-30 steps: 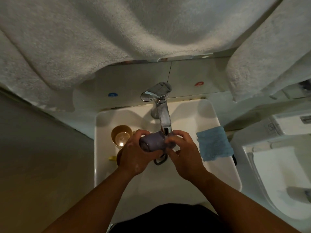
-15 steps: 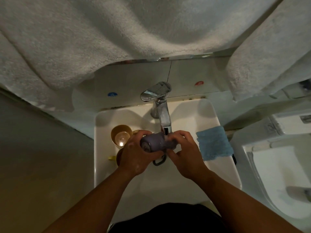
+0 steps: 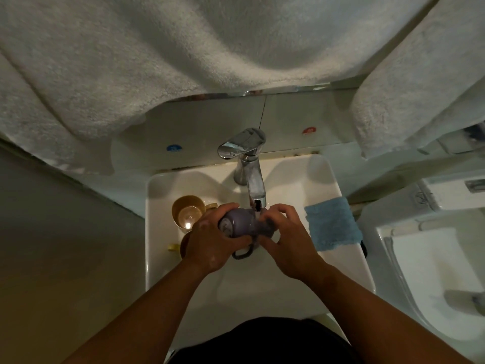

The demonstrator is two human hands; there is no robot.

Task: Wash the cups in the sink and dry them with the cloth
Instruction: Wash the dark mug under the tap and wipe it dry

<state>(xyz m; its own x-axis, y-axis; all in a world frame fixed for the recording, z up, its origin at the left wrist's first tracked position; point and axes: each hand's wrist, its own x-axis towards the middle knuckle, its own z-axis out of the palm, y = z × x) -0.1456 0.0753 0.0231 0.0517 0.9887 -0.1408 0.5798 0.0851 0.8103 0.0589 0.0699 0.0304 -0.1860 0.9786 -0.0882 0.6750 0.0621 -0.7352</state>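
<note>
A purple cup [image 3: 240,222] lies on its side under the tap's spout [image 3: 256,191], its handle hanging down. My left hand [image 3: 212,244] grips the cup's base end. My right hand [image 3: 283,240] holds its mouth end with curled fingers. A golden cup [image 3: 187,211] stands upright in the white sink [image 3: 162,258], left of my hands. The rim of another yellowish cup [image 3: 174,247] shows just below it, mostly hidden by my left hand. A folded blue cloth [image 3: 332,224] lies on the sink's right rim.
Large white towels [image 3: 183,61] hang overhead and at the upper right. A white toilet [image 3: 433,271] stands to the right of the sink. A grey wall fills the left side.
Both hands have kept the purple cup under the spout, turning it slightly. My right hand's fingers have shifted a little along the cup.
</note>
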